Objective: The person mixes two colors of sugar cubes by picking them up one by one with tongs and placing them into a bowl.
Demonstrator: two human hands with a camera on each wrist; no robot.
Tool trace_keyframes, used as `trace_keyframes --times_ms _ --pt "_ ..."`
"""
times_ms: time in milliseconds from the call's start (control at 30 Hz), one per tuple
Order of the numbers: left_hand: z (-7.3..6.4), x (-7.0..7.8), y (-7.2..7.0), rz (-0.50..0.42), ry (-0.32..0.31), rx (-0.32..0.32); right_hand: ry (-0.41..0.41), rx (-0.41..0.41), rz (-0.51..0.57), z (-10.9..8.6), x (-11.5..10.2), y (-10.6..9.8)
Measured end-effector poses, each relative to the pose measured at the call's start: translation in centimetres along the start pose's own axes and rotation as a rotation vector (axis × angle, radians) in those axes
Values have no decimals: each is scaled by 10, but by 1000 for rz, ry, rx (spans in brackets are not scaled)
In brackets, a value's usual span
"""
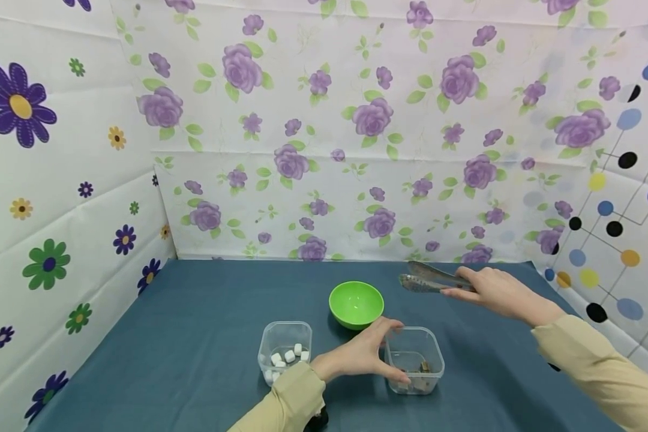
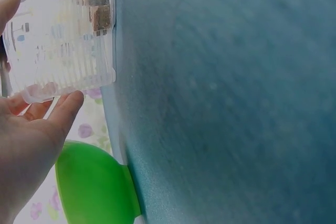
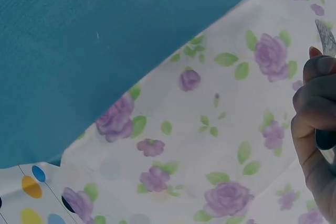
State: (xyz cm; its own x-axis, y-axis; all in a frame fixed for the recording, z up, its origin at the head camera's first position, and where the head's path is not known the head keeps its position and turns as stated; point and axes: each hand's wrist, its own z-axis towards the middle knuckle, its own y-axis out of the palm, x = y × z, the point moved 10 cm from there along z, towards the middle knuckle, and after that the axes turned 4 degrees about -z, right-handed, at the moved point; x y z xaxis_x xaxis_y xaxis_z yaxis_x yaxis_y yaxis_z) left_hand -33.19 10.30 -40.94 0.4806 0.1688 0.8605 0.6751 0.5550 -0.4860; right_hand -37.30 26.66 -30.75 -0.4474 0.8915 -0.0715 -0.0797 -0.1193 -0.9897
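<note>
My right hand (image 1: 499, 294) grips a pair of metal tongs (image 1: 426, 278), raised above the right side of the table with the two tips apart. In the right wrist view only curled fingers (image 3: 315, 114) and a bit of the tongs (image 3: 326, 38) show at the edge. My left hand (image 1: 356, 354) holds a clear plastic container (image 1: 423, 384) by its left side, thumb in front and fingers behind. A few brown cubes (image 2: 101, 17) lie in that container. Just behind the left hand stands a green bowl (image 1: 356, 305).
A second clear container (image 1: 285, 331) with several white cubes (image 1: 290, 356) stands left of my left forearm. Blue cloth (image 1: 194, 336) covers the table. Flower-printed sheets (image 1: 324, 120) hang at the back and left, a dotted sheet (image 1: 626, 180) at the right.
</note>
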Motion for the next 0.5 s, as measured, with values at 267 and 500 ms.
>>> trace_keyframes --times_ms 267,500 --pt "1 0 0 -4 -1 -1 -44 -51 -11 -9 -13 -6" --pt "0 1 0 -4 4 -2 -92 -62 -61 -19 -24 -10"
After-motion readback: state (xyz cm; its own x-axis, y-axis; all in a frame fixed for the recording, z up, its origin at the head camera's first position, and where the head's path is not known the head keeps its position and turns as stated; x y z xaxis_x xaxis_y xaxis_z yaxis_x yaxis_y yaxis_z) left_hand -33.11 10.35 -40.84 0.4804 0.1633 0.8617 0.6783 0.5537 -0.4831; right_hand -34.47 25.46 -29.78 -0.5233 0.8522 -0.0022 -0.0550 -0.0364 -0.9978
